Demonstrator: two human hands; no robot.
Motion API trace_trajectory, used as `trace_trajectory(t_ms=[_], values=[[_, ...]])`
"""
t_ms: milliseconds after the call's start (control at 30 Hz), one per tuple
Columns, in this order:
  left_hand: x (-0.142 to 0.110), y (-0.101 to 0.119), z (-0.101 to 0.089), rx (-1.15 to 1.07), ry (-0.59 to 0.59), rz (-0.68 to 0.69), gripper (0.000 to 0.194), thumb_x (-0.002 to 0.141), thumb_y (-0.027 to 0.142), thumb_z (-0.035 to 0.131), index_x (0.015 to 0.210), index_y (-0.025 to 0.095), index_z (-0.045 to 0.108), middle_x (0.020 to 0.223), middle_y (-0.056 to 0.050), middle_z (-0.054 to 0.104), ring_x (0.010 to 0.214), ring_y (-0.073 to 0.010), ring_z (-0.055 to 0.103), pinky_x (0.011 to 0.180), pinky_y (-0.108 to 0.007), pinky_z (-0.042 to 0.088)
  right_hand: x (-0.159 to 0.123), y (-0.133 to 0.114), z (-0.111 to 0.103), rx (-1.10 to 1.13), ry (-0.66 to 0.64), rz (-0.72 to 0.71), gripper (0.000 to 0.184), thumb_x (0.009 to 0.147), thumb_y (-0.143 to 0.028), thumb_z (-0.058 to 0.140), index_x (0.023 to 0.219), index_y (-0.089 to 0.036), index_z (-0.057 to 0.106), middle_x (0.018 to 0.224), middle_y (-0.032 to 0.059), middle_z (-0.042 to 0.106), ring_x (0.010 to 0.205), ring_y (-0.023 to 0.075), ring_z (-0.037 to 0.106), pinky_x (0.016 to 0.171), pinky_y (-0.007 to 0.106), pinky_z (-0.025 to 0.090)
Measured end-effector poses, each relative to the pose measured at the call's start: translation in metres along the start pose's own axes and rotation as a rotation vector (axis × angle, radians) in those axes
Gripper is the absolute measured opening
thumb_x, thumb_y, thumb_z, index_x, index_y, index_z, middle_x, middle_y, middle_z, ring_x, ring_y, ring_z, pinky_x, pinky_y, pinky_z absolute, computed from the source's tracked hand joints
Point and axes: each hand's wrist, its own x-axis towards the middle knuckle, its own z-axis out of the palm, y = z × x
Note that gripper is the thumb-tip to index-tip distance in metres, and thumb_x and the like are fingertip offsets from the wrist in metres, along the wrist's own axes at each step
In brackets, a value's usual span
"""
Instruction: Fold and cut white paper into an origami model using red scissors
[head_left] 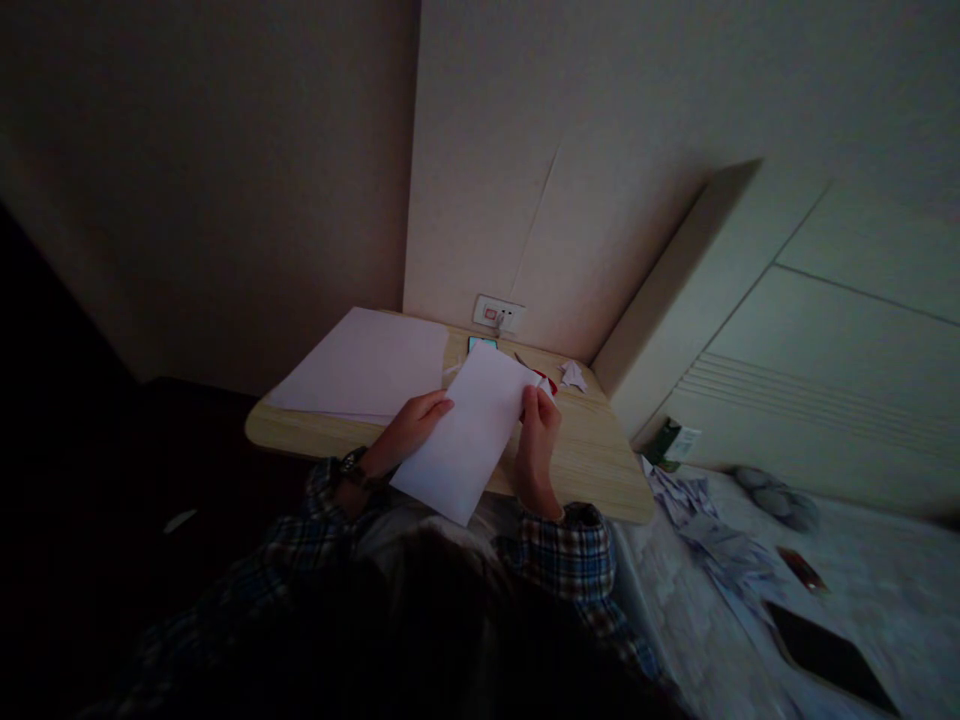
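1. Currently, in the head view, both hands are holding up a white sheet [469,435] at the centre of the frame, above a pale wooden table [600,465]; handling this sheet between the two hands is looking like the step in hand

2. On the sheet's left side, the left hand [412,430] is pinching the edge, its thumb lying on top and its other fingers mostly hiding underneath; near the upper right corner, the right hand [538,430] is pinching the paper between thumb and fingers

3. As a judgement, any next move of the sheet is calling for light, even pinches and matched wrists, since thin paper like this is probably bending easily

4. Slanting from upper right to lower left, the sheet is looking oblong, plain and nearly flat, its lower end reaching past the table's near edge; whether it is having one layer or more, I cannot tell

5. Left of it, large white paper [367,365] is lying on the table; beyond its top end a phone [482,344] is showing, while a small folded paper piece [573,376] is resting towards the table's far right corner, and a red thing [550,382] is partly hiding behind the right hand
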Motion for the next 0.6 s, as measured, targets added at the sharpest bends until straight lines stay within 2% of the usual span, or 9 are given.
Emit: trace_trajectory(t_ms=[133,300,500,600], values=[[0.0001,0.0004,0.0003,0.0,-0.006,0.006,0.037,0.079,0.048,0.041,0.075,0.015,0.059,0.074,-0.003,0.062,0.076,-0.0211,0.054,0.072,-0.03,0.043,-0.0018,-0.0053,0.0003,-0.041,0.029,-0.024,0.032,0.087,-0.041,0.047,0.063,-0.02,0.048,0.061,-0.0029,0.039,0.057,0.0134,0.033,0.052,0.026,0.028],[0.0,-0.0005,0.0006,-0.017,-0.021,-0.001,0.039,0.08,0.049,0.041,0.079,0.015,0.06,0.078,-0.004,0.064,0.077,-0.0208,0.055,0.072,-0.03,0.044,-0.0029,-0.0066,-0.0001,-0.028,0.032,-0.026,0.035,0.088,-0.043,0.047,0.061,-0.02,0.045,0.061,-0.0039,0.035,0.057,0.0123,0.031,0.052,0.026,0.026],[-0.0017,0.002,-0.0005,-0.037,-0.031,-0.009,0.04,0.081,0.047,0.042,0.083,0.013,0.062,0.082,-0.005,0.066,0.079,-0.0212,0.056,0.073,-0.03,0.044,0.0005,-0.002,0.0006,0.058,0.052,0.0,0.024,0.084,-0.041,0.053,0.073,-0.019,0.052,0.066,-0.0034,0.039,0.056,0.0118,0.032,0.051,0.025,0.027],[-0.0017,0.0018,-0.0005,-0.031,-0.033,-0.004,0.039,0.081,0.047,0.042,0.082,0.013,0.062,0.08,-0.004,0.065,0.077,-0.0208,0.055,0.073,-0.03,0.044,0.0011,-0.003,0.0009,0.048,0.053,0.0,0.024,0.084,-0.04,0.053,0.073,-0.018,0.053,0.066,-0.003,0.042,0.056,0.0113,0.034,0.05,0.024,0.028]])
